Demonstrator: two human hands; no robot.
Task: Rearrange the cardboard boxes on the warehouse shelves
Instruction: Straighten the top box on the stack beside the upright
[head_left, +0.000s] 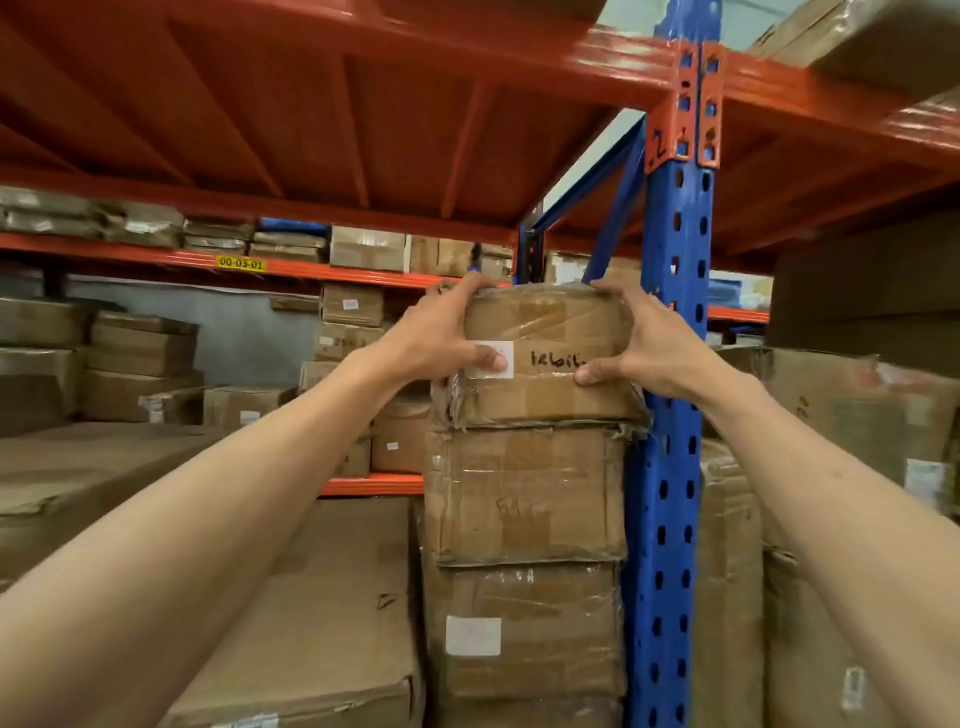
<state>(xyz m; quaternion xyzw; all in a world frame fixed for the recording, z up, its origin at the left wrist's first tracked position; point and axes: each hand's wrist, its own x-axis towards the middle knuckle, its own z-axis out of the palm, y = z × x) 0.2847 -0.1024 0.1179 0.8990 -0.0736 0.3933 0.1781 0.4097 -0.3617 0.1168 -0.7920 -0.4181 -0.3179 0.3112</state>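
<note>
A taped cardboard box (545, 387) with black handwriting and a white label tops a stack of boxes at the centre. My left hand (441, 335) grips its left upper corner, thumb on the front over the label, fingers curled over the top. My right hand (641, 338) grips the right upper corner the same way. Under it sit a worn second box (527, 493) and a third box (535, 629) with a white sticker.
A blue rack upright (670, 415) stands right against the stack. An orange shelf deck (363, 104) hangs overhead. A large flat box (322, 623) lies at lower left, further boxes (852, 415) at right, and several stacked boxes (140, 364) fill the shelves behind.
</note>
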